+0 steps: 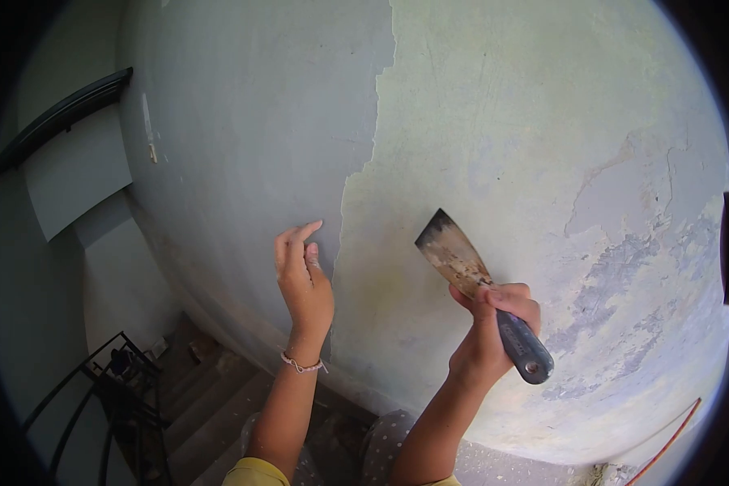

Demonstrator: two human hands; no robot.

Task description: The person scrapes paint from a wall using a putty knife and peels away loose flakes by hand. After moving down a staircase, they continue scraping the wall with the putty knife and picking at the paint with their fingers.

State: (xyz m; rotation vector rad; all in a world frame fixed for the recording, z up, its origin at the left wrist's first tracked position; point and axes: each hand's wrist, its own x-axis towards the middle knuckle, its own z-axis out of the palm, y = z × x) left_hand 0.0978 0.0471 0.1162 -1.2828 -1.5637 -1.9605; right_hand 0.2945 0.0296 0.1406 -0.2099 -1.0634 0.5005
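In my right hand (494,324) is a putty knife (455,253), its dark handle wrapped by the fingers and thumb. The stained, worn blade points up and to the left in front of the wall (462,121). My left hand (304,271) is raised near the ragged edge between grey and pale green paint, holding nothing. Its fingers are bent and apart, with the index finger stretched toward that edge. Whitish residue shows on its thumb, and a bracelet (301,364) circles the wrist.
Peeled, flaking patches (607,300) mark the wall at right. Stairs (219,421) descend at lower left beside a black metal railing (105,381). A dark handrail (61,121) runs at upper left. A red cord (672,437) lies at lower right, near debris on the floor.
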